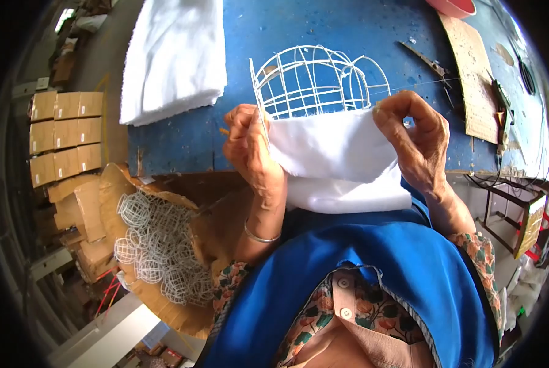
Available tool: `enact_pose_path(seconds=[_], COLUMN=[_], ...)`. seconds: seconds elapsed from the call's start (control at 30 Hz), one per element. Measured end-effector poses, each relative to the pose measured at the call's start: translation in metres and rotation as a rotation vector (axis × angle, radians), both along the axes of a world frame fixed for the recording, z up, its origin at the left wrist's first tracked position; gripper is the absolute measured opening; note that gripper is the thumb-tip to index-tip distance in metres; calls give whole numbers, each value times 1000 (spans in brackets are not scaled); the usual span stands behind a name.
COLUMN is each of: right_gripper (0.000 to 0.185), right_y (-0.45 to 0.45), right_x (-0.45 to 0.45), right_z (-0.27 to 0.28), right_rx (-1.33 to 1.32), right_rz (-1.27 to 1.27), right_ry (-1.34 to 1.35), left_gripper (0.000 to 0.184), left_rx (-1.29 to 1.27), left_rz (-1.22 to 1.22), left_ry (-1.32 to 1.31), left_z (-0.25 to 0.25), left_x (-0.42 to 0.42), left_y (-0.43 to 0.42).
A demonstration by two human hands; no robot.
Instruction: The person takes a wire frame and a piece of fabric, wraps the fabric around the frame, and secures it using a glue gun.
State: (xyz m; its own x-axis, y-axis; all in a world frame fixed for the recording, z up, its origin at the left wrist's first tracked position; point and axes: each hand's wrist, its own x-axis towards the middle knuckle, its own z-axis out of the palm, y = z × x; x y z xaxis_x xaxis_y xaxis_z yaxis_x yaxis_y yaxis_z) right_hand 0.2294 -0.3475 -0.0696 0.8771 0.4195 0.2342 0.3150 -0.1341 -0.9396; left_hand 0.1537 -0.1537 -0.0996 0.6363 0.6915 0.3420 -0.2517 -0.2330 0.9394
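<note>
A white wire frame (305,76), with a large rounded cage and a smaller rounded part at its right, lies at the front of the blue table. White fleecy cloth (332,144) stretches along its near side and hangs folded down to my lap. My left hand (250,144) is closed around the frame's left edge together with the cloth; a small orange bit shows beside its fingers. With thumb and forefinger, my right hand (414,135) pinches the cloth's upper right corner by the smaller wire part. A thin thread runs rightward from near these fingers; a needle cannot be made out.
Folded white cloth (176,61) lies at the table's left. Scissors (430,64), a cardboard piece (470,80), a dark-handled tool (502,116) and a pink bowl (455,6) are on the right. A sack of wire frames (161,245) stands below left, near stacked cartons (66,135).
</note>
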Motion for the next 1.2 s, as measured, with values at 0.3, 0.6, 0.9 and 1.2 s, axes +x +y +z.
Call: enact_pose_path(seconds=[0.3,0.6,0.9,1.2], right_gripper=[5,8,9,19], right_y=[3,1,-5,-18], right_x=[1,2,1,1], right_z=[-3,0,-1,-9], right_rx=[-36,-39,-46,-34], right_rz=[19,33,27,-29], right_ry=[-37,-41,26,-48], left_gripper=[29,29,18,16], left_rx=[-154,-199,27,178], left_rz=[35,36,14,46], left_ry=[1,-13,29,17], left_z=[-21,-20,7,9], left_x=[-12,-11,-7,-12], left_y=[5,3,-16,-33])
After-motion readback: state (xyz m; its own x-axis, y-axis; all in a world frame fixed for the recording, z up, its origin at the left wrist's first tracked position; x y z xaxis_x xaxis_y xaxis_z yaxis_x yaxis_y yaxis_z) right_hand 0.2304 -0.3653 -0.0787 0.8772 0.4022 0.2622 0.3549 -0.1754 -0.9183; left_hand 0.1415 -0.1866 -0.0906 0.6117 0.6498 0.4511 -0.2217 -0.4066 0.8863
